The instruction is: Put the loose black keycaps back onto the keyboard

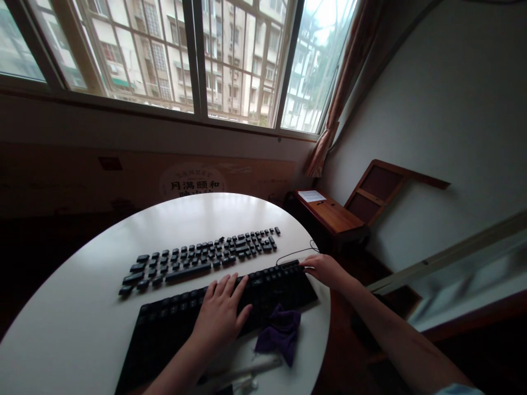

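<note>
On the white table (pixel 74 307): black keyboard (pixel 164 332), angled, left end nearer me, right end farther off by the table's right edge.
Keyboard: keys visible along its far side; rest too dark to make out.
Left hand (pixel 222 308): mine, open, palm down, fingers spread over the middle of the keyboard, not clenched.
Right hand (pixel 319 267): mine, fingertips at the keyboard's far right corner; can't tell if they're gripping or just touching.
Loose keycaps (pixel 188 272): black, laid out in rows just beyond the keyboard, long one in the near row.
Cable (pixel 294 252): thin, dark, loops on the table near my right hand.
Purple cloth (pixel 281 334): crumpled, near side of the keyboard, right of my left hand.
Pale items (pixel 247 379): blurred, near side of the cloth, can't identify.
Past the table, right: low wooden seat (pixel 337 213), white sheet (pixel 312 196) on top.
Window (pixel 242 60): barred, across the far wall, curtain (pixel 329 137) at its right end.
</note>
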`<state>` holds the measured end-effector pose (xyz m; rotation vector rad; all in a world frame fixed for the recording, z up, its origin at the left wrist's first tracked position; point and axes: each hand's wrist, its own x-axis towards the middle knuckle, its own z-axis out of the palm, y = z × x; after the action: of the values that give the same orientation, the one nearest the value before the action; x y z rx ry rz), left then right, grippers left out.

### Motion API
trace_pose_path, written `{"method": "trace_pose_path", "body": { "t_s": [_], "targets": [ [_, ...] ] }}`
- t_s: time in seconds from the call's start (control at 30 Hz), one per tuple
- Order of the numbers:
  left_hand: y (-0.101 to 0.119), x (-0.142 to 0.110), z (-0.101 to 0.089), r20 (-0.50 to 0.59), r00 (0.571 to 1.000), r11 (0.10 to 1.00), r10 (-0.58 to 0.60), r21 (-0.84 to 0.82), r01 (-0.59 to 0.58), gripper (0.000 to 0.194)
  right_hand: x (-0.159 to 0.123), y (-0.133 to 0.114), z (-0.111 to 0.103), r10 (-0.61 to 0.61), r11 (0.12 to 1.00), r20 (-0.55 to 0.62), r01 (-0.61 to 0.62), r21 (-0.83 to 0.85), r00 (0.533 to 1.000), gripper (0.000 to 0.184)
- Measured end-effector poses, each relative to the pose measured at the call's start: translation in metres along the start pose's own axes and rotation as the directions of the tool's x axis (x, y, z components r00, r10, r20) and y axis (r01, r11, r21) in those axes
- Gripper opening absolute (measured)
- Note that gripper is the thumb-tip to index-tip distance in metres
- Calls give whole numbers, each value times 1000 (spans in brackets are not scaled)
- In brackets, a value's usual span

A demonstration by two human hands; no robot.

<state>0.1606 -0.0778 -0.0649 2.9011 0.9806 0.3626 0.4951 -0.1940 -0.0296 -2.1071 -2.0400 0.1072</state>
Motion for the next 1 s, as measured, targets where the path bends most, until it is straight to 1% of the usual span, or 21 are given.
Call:
{"method": "trace_pose_path", "body": {
  "t_s": [0.17, 0.3, 0.4, 0.47, 0.6, 0.67, 0.73, 0.83, 0.93, 1.0],
  "targets": [
    [2, 0, -5, 33, 999, 1000, -7, 4, 7, 61, 2, -3, 1, 14, 1000, 9, -14, -9, 1000, 25],
    [3, 0, -8, 42, 999, 1000, -14, 1, 14, 60, 3, -9, -3, 33, 998, 32, -32, -45, 999, 25],
    [3, 0, -8, 49, 999, 1000, -7, -11, 7, 60, 2, -9, -6, 53, 996, 22, -51, -69, 998, 24],
    [2, 0, -8, 55, 998, 1000, -7, -15, 8, 61, 2, -6, -5, 65, 997, 11, -65, -31, 998, 24],
    [1, 0, -4, 32, 999, 1000, -6, -13, 6, 60, 3, 0, 0, 103, 981, 7, -102, 162, 995, 25],
    [0, 0, -3, 18, 1000, 1000, -3, -10, 3, 60, 3, -1, 1, 115, 971, 24, -117, 211, 993, 26],
    [0, 0, -2, 17, 1000, 1000, -1, -9, 1, 60, 5, -4, -2, 113, 980, 43, -119, 161, 993, 25],
    [0, 1, -1, 27, 1000, 1000, -3, -9, 3, 61, 6, -17, -11, 106, 994, 80, -103, -46, 991, 24],
    [1, 1, -1, 36, 999, 1000, -11, -7, 11, 62, 9, -35, -20, 138, 967, 144, -102, -232, 980, 24],
    [1, 1, -1, 37, 999, 1000, -11, -5, 11, 62, 9, -47, -22, 166, 948, 172, -109, -300, 971, 25]
  ]
}}
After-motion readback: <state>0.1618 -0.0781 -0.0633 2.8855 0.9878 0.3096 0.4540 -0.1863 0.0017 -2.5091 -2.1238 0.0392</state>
